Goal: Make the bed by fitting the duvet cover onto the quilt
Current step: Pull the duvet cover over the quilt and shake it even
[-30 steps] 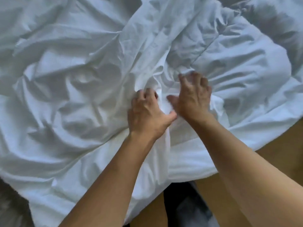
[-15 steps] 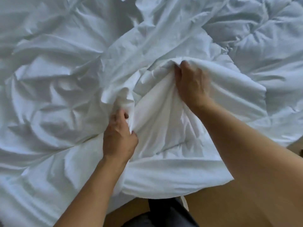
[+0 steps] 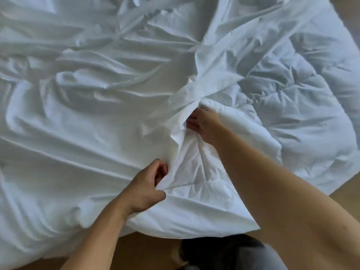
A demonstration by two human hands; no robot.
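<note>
While both hands [image 3: 145,189] pinch it, crumpled duvet cover [image 3: 87,117] bunches.

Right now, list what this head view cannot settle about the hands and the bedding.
- Right hand fingertips: buried in a fold where duvet cover meets quilt.
- Left hand grip: fingers curled, so which layer it pinches is unclear.
- Cover's opening: lost among white folds.
- Bedding's far edges: cut off by the frame.

Soft, dim daylight; slight motion blur; wide-angle bending at the edges.
</note>
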